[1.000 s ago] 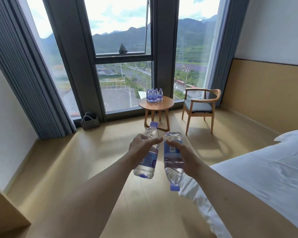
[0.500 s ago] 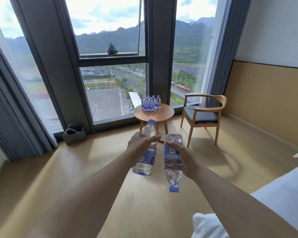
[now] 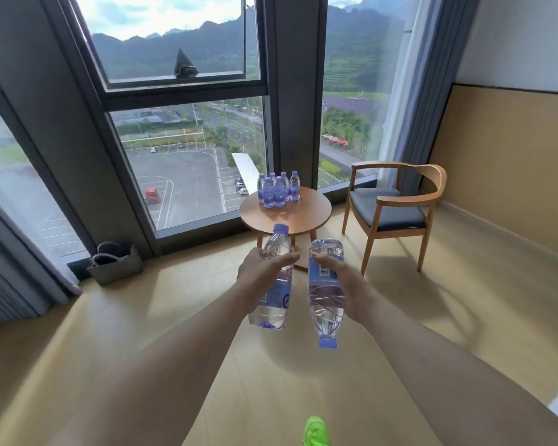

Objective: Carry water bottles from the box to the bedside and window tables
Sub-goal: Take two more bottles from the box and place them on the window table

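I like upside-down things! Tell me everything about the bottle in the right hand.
The bottle in the right hand is clear ridged plastic, looks full of water, with a purple-blue label and barcode. It hangs upside down, its purple cap lowest. The right hand grips its middle. It hangs above the floor, beside the other bottle; touching, I cannot tell.

Bare wooden floor point(image 3: 187, 320) runs open through the middle of the frame up to the round table point(image 3: 306, 217). A bottle cluster point(image 3: 278, 190) crowds the tabletop's far edge — near half bare. Right of centre the armchair point(image 3: 397, 210) flanks the table — at left, a grey bag point(image 3: 115, 263) against the window.
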### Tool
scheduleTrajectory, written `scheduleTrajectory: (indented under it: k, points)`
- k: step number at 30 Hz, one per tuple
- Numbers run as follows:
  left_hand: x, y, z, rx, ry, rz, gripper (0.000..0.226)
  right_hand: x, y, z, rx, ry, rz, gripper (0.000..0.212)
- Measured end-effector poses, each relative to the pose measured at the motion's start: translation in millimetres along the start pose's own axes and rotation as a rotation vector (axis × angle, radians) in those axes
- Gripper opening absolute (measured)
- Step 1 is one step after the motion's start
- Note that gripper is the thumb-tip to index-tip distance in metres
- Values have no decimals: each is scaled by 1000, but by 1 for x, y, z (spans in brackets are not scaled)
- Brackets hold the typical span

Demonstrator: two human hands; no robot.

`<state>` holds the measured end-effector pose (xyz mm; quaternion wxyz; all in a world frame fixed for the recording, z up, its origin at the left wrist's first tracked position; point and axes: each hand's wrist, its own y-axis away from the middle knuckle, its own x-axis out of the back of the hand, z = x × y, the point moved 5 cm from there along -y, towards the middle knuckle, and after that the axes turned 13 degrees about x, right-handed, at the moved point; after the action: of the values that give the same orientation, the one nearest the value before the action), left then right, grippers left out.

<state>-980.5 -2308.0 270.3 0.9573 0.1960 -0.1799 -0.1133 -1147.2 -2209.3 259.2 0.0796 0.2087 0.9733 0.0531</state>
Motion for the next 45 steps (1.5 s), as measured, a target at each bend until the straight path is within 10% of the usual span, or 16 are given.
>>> scheduleTrajectory:
  k: [45]
  points:
    - [-132,-782,244,291,-2,-180,73,6,-804,52,-598,-329,-32,36]
